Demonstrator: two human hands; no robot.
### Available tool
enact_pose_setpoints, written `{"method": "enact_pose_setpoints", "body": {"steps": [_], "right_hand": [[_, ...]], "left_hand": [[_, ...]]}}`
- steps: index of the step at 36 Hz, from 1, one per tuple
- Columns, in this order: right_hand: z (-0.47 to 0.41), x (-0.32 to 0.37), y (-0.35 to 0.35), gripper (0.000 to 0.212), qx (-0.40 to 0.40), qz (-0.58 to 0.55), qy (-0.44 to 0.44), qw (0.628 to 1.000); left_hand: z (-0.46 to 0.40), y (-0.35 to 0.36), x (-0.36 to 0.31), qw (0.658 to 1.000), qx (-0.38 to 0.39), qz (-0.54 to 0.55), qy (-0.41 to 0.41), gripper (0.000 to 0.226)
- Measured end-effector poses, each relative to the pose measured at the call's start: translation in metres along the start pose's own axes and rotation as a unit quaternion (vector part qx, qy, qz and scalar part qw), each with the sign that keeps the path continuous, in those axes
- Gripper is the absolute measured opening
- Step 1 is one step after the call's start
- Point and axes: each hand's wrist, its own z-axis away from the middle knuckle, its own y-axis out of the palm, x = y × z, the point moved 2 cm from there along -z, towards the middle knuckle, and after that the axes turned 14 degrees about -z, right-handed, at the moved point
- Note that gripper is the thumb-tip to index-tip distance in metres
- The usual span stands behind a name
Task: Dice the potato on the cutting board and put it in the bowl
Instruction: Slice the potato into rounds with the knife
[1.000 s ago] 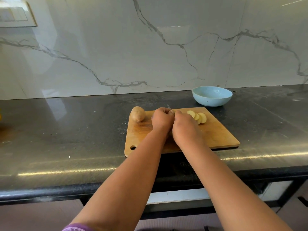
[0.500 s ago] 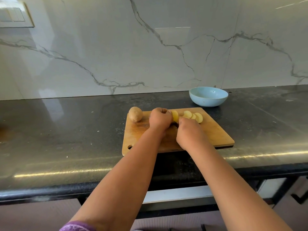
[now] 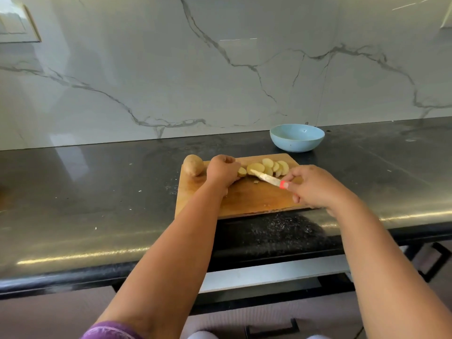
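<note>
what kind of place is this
Most likely a home kitchen: a dark stone countertop against a marble-look backsplash, with a wooden cutting board holding potato slices and a light blue bowl behind it.

Bare forearms; purple sleeve (image 3: pixel 110 332) pushed up on left arm.

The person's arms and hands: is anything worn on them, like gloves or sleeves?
No gloves: the left hand and right hand are bare, as are both forearms. Only a purple sleeve edge shows on the left arm. No rings or watch are visible.
</note>
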Motion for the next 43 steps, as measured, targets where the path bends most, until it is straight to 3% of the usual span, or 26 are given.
{"method": "enact_pose_setpoints", "body": {"steps": [2, 5, 9, 11, 14, 17, 25, 30, 37, 43], "right_hand": [[-0.005, -0.006, -0.01, 0.006, -0.023, -0.057, -0.003, 0.998], [-0.012, -0.007, -0.025, 0.011, -0.035, -0.101, -0.011, 0.994], [-0.041, -0.007, -0.032, 0.019, -0.07, -0.128, -0.012, 0.989], [-0.058, -0.009, -0.028, 0.026, -0.096, -0.124, -0.024, 0.987], [-0.074, -0.013, -0.018, 0.03, -0.118, -0.103, -0.047, 0.987], [-0.087, -0.018, -0.011, 0.032, -0.126, -0.072, -0.049, 0.988], [-0.102, -0.032, -0.003, 0.032, -0.196, -0.025, -0.081, 0.977], [-0.112, -0.04, -0.001, 0.035, -0.137, 0.015, -0.077, 0.987], [-0.114, -0.046, -0.006, 0.034, -0.136, -0.006, -0.1, 0.986], [-0.113, -0.045, -0.005, 0.032, -0.122, 0.006, -0.114, 0.986]], "left_hand": [[0.002, 0.0, -0.002, 0.998, -0.009, -0.052, 0.021, 0.029], [0.001, 0.002, -0.003, 0.999, -0.014, 0.008, 0.042, 0.025], [0.004, 0.013, -0.003, 0.992, 0.104, 0.059, 0.048, 0.038], [0.006, 0.017, -0.004, 0.987, 0.116, -0.051, 0.098, 0.047], [0.008, 0.017, -0.01, 0.944, 0.04, -0.26, 0.196, 0.052], [0.007, 0.02, -0.011, 0.909, 0.008, -0.355, 0.22, 0.06], [0.009, 0.026, -0.011, 0.928, 0.035, -0.325, 0.179, 0.082], [0.007, 0.038, -0.028, 0.91, 0.042, -0.371, 0.18, 0.077], [0.007, 0.059, -0.052, 0.873, 0.054, -0.441, 0.199, 0.067], [0.004, 0.055, -0.041, 0.893, 0.058, -0.39, 0.216, 0.075]]}}
